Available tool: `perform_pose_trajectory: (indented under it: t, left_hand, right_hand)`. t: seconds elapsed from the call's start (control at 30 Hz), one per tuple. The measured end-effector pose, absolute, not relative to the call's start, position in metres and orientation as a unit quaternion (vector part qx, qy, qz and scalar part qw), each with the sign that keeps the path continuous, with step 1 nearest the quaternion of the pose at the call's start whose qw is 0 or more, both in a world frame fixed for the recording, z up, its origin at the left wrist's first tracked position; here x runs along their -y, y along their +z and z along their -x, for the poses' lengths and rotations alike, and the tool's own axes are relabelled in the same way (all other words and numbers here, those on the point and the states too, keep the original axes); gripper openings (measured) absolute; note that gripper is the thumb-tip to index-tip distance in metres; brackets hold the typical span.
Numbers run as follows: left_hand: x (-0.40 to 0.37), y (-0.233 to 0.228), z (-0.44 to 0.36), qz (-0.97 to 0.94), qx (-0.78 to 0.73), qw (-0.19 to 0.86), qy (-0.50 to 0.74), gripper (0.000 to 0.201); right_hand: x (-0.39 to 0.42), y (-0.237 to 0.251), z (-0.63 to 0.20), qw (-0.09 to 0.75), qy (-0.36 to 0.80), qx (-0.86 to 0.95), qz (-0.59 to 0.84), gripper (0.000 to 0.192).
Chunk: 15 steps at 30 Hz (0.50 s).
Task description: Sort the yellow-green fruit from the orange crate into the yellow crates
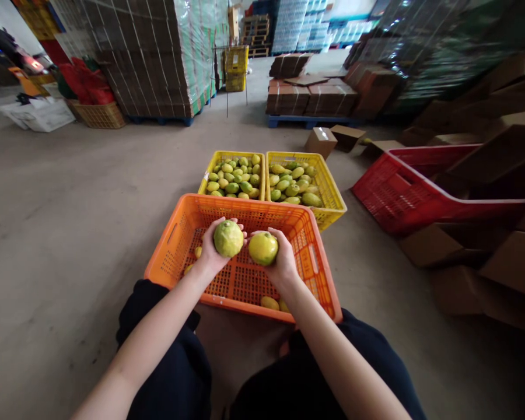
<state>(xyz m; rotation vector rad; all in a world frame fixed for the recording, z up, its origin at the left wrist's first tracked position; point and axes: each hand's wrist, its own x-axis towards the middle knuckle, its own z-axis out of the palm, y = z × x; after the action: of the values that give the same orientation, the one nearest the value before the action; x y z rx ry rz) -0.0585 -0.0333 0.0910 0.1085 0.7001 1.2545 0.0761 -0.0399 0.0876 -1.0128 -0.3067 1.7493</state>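
Left hand (210, 249) clasping green fruit (228, 238), right hand (280, 261) clasping yellow-green fruit (263, 248) — both round, dull-skinned

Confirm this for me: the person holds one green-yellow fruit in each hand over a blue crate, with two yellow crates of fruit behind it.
Not quite. The head view shows the crate under the hands is orange, not blue. The rest stands: the left hand holds one green-yellow fruit, the right hand holds another, and two yellow crates of fruit sit behind it.
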Motion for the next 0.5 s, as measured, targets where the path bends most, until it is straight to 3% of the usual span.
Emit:
perform_pose_trajectory:
  t: [0.5]
  left_hand:
    - [0.0294, 0.086, 0.0575, -0.019, -0.322, 0.754, 0.572, 0.025]
  right_hand:
    - [0.0388, 0.0892, -0.0793, 0.488, 0.745, 0.059, 0.451, 0.024]
